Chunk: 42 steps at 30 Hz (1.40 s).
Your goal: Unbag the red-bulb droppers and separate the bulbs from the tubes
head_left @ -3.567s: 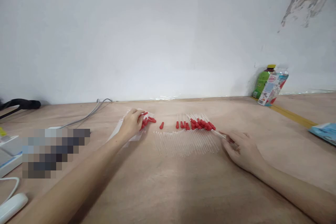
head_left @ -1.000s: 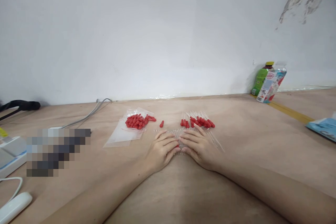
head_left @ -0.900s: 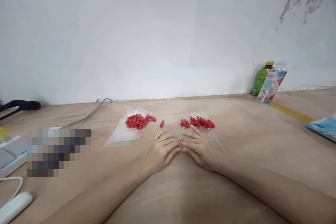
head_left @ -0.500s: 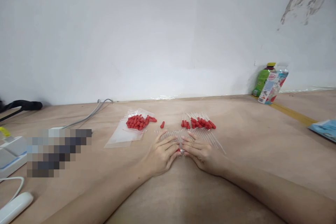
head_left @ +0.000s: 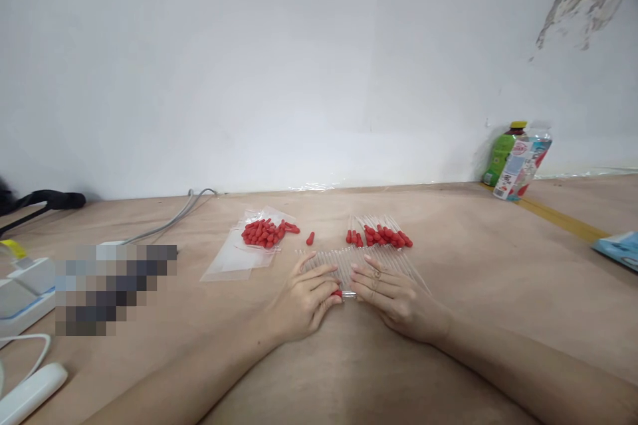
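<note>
My left hand (head_left: 308, 297) is closed, with thumb and fingers pinching a red rubber dropper bulb (head_left: 337, 293). A clear glass dropper tube (head_left: 349, 294) joins that bulb and lies level between my hands. Its other end runs under the fingers of my right hand (head_left: 396, 295), which closes around it; the right thumb is mostly hidden. Just beyond my fingers lies a row of bare glass tubes (head_left: 343, 264), partly covered by both hands. A single red bulb (head_left: 310, 238) rests on the table past my left hand.
Loose red bulbs (head_left: 262, 234) are heaped on clear plastic bags (head_left: 226, 262). Droppers with red bulbs (head_left: 386, 236) lie together behind the tubes. Bottles (head_left: 521, 163) stand back right, near a blue packet (head_left: 618, 249). A power strip (head_left: 30, 285) and cable (head_left: 169, 220) lie left.
My right hand has drawn slightly to the right and away from my left, so more of the glass tube shows between them. The whole view has shifted a little.
</note>
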Tool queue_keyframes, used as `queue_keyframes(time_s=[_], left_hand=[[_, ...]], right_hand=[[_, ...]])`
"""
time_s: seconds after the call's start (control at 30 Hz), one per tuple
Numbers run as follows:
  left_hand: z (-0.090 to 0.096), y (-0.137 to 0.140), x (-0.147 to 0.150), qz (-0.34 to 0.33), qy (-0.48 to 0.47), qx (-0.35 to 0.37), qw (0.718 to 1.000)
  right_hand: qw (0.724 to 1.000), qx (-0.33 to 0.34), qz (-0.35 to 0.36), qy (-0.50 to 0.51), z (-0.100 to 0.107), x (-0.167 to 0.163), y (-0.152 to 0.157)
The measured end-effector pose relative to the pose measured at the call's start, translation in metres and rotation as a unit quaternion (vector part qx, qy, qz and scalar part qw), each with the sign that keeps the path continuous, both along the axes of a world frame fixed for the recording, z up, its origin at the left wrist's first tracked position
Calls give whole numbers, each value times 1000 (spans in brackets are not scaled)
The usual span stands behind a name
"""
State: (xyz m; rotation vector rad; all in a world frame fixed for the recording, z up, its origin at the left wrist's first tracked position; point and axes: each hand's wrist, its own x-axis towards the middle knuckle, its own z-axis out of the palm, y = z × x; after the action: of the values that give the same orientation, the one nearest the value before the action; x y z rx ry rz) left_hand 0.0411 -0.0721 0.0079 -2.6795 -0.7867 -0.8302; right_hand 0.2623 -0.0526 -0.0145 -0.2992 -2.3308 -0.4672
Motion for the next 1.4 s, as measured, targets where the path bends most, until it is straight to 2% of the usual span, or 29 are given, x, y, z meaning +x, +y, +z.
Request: queue_keyframes(time_s=[0.23, 0.33, 0.4, 0.53, 0.6, 0.67, 0.8, 0.9, 1.03, 1.17, 1.27, 1.4], left_hand=[[-1, -2, -1, -29, 1, 30, 999], [-3, 1, -12, -6, -23, 30, 999], [-2, 7, -24, 41, -49, 28, 998], [15, 32, -51, 165, -106, 24, 980], [29, 50, -62, 263, -111, 1, 958], [41, 70, -71, 377, -64, -47, 923], [54, 108, -81, 434, -35, -74, 897], [51, 129, -80, 464, -12, -94, 881], [43, 141, -77, 480, 25, -119, 869], [43, 138, -72, 471, 35, -103, 875], [43, 129, -57, 441, 27, -82, 893], [37, 112, -17, 353, 32, -98, 930]], right_hand=[[1000, -1, 21, -3, 2, 6, -4], [1000, -15, 11, 4, 0, 20, -5], [999, -31, -24, 33, -3, 38, -6], [972, -91, -172, 134, -11, 80, -9], [952, -128, -236, 151, -13, 97, -9], [932, -178, -279, 145, -13, 107, -6], [879, -288, -353, 139, -6, 106, 7], [847, -316, -410, 123, -1, 95, 14], [829, -322, -443, 117, -1, 82, 15], [851, -310, -405, 127, -6, 77, 14], [868, -296, -380, 122, -8, 75, 13], [877, -286, -371, 108, -6, 72, 11]])
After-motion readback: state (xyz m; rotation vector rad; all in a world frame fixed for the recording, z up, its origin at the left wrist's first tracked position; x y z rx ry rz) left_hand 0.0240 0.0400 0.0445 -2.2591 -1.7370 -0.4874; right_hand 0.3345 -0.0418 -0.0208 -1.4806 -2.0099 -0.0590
